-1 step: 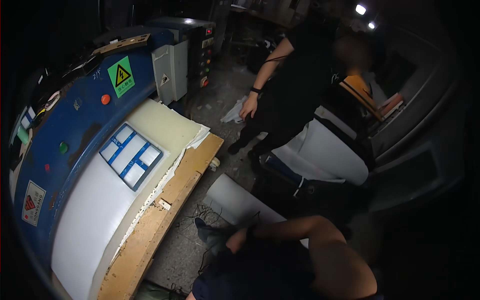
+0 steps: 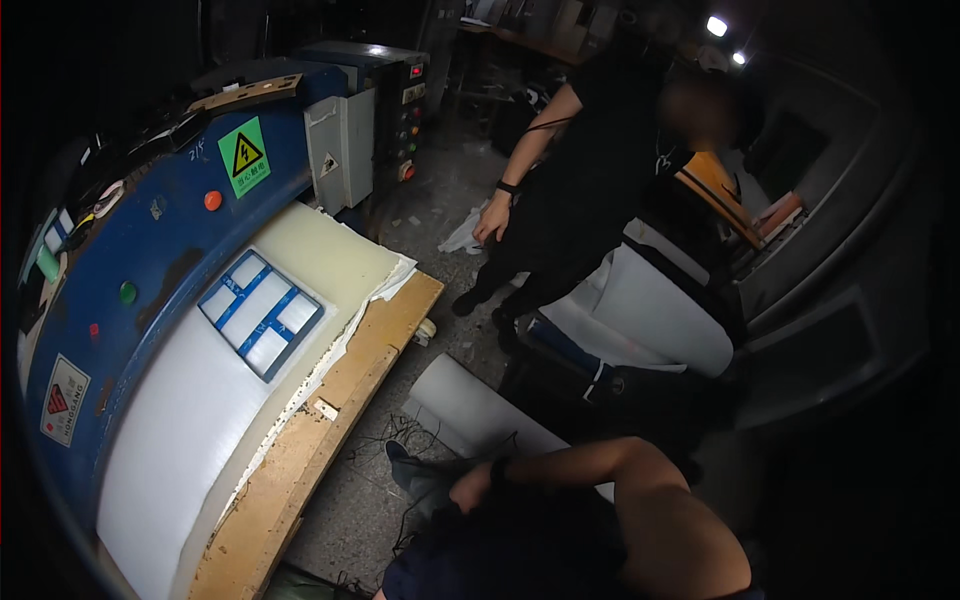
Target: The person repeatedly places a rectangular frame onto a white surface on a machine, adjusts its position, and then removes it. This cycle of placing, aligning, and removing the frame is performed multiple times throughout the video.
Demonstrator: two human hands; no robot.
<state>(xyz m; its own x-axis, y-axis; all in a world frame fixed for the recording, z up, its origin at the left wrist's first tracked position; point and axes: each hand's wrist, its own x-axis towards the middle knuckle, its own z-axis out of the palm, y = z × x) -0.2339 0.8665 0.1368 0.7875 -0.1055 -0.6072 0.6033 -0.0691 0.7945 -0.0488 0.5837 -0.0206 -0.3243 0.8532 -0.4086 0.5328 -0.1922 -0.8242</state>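
My right hand (image 2: 470, 487) rests against my dark clothing at hip height, elbow bent out to the right. Its fingers are tucked out of sight, so I cannot see whether they are curled or hold anything. My left hand is not in view. To the left, a blue rectangular frame with crossing strips (image 2: 262, 314) lies on a white sheet (image 2: 185, 430) over the bed of a blue press machine (image 2: 165, 235). Neither hand touches the frame or the machine.
A wooden board edge (image 2: 300, 430) borders the press bed. Another person in black (image 2: 600, 180) stands across, one arm hanging down. White rolled sheets (image 2: 485, 405) and a draped white sheet (image 2: 660, 310) lie between us. Thin cables (image 2: 400, 430) tangle on the floor. A control box (image 2: 408, 125) stands behind.
The whole view has shifted very slightly. The other person's head is turned a little differently; my right hand stays in the same place at my hip.
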